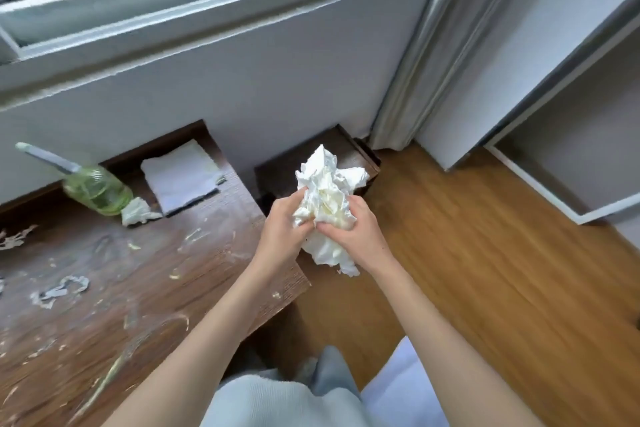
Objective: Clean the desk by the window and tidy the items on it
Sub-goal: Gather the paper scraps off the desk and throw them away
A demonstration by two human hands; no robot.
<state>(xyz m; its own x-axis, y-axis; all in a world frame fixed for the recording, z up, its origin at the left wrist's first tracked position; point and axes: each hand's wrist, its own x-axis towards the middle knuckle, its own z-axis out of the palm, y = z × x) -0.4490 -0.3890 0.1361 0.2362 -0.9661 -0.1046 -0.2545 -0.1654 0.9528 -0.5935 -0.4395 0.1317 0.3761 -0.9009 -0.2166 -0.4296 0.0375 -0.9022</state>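
Note:
Both hands grip one big wad of crumpled white paper (327, 194), held just past the desk's right end. My left hand (282, 229) clasps its left side and my right hand (356, 232) its lower right. The dark wooden desk (145, 288) below the window is smeared with pale streaks and torn paper scraps (62, 289). At its back stand a green spray bottle (97, 189), a small crumpled tissue (138, 211) and a folded white cloth (181, 175).
A dark wooden box (360, 156) stands on the floor by the wall, behind the wad. A grey curtain (426, 52) hangs in the corner. An open white cupboard (568, 163) is at right, over orange wood flooring (485, 270).

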